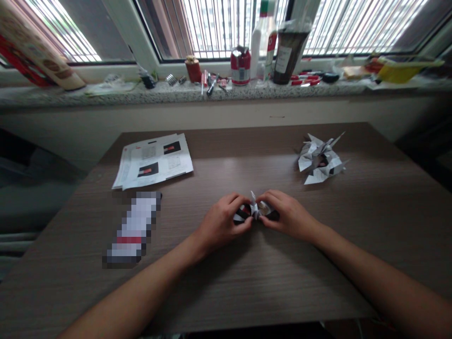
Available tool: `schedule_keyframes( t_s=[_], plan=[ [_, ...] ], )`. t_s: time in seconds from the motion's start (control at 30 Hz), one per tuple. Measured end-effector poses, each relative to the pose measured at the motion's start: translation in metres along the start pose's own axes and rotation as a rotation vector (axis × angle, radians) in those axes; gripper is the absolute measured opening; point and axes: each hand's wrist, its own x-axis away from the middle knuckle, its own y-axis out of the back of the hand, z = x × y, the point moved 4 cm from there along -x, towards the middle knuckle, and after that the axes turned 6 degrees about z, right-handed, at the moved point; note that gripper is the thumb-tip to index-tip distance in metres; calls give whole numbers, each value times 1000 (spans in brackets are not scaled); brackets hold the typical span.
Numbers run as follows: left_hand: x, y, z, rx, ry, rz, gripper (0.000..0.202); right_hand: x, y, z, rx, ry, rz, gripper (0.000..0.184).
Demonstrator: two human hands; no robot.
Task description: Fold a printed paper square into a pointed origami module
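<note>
Between my two hands, near the middle of the table, is a small origami crane (pixel 254 210) folded from printed paper, its pale tip pointing up. My left hand (pixel 226 216) pinches its left side between thumb and fingers, where dark and red print shows. On the other side, my right hand (pixel 287 214) grips the right part the same way. The fingertips hide some of the folds. Farther back to the right lies a cluster of folded paper cranes (pixel 321 160) with pointed ends sticking out.
A stack of printed sheets (pixel 151 162) lies at the back left of the brown table (pixel 226 282). Nearer on the left is a pixelated phone-like object (pixel 134 228). On the stone windowsill (pixel 169 94) stand a red can (pixel 240 66), a dark cup (pixel 287 54) and a yellow container (pixel 399 69).
</note>
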Motion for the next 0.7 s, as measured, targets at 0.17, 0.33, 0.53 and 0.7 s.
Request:
schedule_keyframes(
  t_s=[0.17, 0.33, 0.53, 0.7],
  plan=[
    [0, -1, 1, -31, 9, 11, 33, -1, 0, 0, 29, 9, -8, 32],
    [-1, -1, -1, -43, 22, 9, 31, -1, 0, 0, 53, -16, 4, 30],
    [0, 3, 3, -29, 31, -9, 30, 1, 0, -3, -5, -24, -13, 25],
    [0, 7, 5, -14, 12, -26, 28, 0, 3, -9, -193, -125, -6, 20]
  ],
)
